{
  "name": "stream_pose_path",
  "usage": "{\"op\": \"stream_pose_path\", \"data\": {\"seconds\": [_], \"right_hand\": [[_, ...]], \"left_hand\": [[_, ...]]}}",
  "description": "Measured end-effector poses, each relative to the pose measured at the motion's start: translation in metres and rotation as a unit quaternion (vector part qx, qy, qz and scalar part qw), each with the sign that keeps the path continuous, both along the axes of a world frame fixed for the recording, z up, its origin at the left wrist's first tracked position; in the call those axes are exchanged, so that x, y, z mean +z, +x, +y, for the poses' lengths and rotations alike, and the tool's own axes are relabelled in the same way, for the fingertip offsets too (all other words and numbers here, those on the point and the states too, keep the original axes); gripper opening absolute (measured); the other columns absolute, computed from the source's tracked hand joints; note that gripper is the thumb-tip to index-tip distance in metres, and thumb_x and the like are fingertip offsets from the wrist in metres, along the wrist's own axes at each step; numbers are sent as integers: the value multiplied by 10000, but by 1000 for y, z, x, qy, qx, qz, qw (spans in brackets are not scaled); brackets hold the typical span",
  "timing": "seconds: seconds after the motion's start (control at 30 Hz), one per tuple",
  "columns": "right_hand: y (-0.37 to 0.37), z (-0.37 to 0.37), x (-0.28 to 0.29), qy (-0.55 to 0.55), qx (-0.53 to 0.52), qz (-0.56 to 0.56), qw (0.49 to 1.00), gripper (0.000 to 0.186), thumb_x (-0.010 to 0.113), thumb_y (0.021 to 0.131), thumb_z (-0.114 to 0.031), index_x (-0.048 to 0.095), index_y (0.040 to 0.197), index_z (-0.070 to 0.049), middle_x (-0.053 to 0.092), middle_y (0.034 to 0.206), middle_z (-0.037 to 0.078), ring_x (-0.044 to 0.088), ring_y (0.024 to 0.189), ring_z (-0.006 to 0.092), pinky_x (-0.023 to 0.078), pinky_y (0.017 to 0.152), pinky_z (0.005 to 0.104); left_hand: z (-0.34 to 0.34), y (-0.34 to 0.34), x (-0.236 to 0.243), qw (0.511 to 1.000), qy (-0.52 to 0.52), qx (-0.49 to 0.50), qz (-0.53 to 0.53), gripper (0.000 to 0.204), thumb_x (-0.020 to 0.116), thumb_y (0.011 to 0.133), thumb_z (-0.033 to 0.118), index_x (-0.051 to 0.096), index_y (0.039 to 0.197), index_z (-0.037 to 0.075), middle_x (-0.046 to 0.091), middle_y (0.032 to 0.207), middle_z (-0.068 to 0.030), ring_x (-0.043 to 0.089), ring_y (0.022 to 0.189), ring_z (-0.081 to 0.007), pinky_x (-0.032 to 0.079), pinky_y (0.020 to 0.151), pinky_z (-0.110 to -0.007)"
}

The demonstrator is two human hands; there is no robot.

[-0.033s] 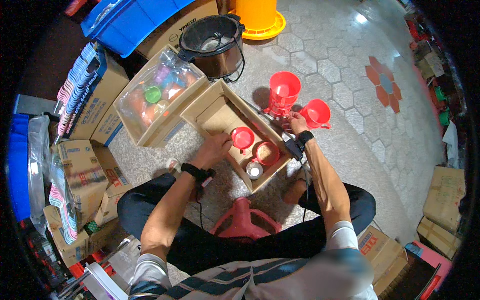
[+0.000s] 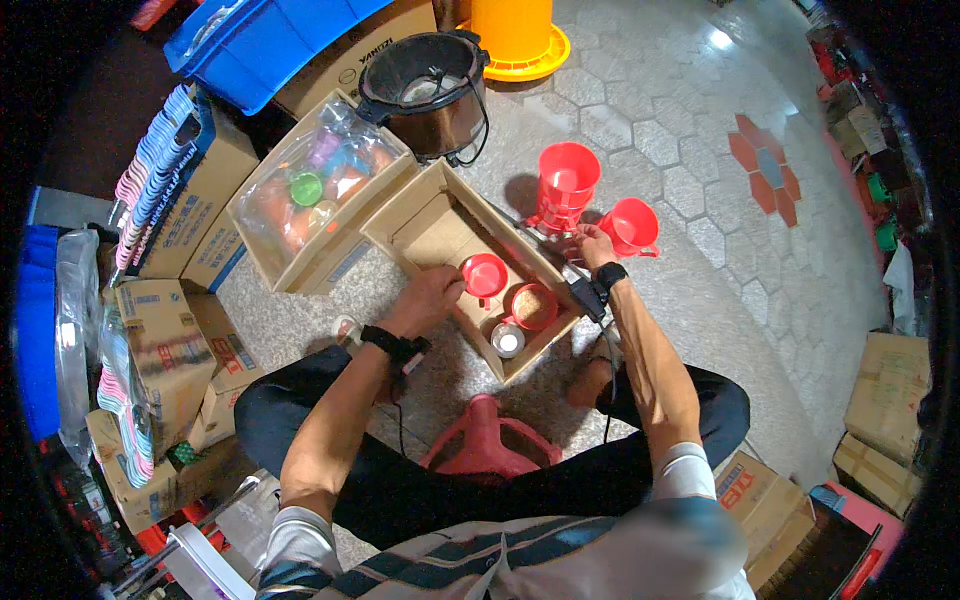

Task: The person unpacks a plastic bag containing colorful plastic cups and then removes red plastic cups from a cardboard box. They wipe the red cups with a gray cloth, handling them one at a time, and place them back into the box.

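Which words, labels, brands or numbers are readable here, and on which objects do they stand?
Wording not copied here; print stands on:
Carton behind the dark pot: black lettering.
Carton beside the upper striped stack: dark lettering.
Carton at lower right: red characters.
Larger far-right carton: too small to read.
Red cup near the left hand: none readable.

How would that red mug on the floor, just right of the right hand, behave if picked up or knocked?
The red mug probably feels light and stiff, since it looks like smooth, evenly coloured plastic. Its shine suggests it may be slightly slippery, though the handle should give a grip. That sticking-out handle would also likely stop it rolling far.
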State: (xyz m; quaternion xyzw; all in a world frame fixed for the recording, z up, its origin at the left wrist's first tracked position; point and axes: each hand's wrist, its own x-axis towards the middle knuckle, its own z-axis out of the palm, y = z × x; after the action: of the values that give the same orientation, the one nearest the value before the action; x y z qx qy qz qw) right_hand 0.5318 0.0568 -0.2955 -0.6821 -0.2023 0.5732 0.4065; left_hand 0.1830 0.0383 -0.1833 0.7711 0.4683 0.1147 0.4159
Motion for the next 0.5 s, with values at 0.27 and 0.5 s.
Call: {"op": "stream_pose_path", "data": {"seconds": [0.27,0.5], "right_hand": [[-1,-51,56,94,-40,-144,984,191,556,994,-121,635,1149,-41,706,978,71,674,748,159,528,582,311],[-137,-143,145,320,78,-235,914,271,607,979,-205,690,1166,-27,700,1065,150,661,990,295,521,884,373]], "left_hand": [[-10,5,35,999,34,0,-27,318,575,984,260,634,847,-21,656,763,-119,632,680,-205,511,648,-356],[-59,32,50,875,-313,151,-337,305,518,1055,317,662,1032,50,696,907,-46,640,765,-95,525,683,-245]]}}
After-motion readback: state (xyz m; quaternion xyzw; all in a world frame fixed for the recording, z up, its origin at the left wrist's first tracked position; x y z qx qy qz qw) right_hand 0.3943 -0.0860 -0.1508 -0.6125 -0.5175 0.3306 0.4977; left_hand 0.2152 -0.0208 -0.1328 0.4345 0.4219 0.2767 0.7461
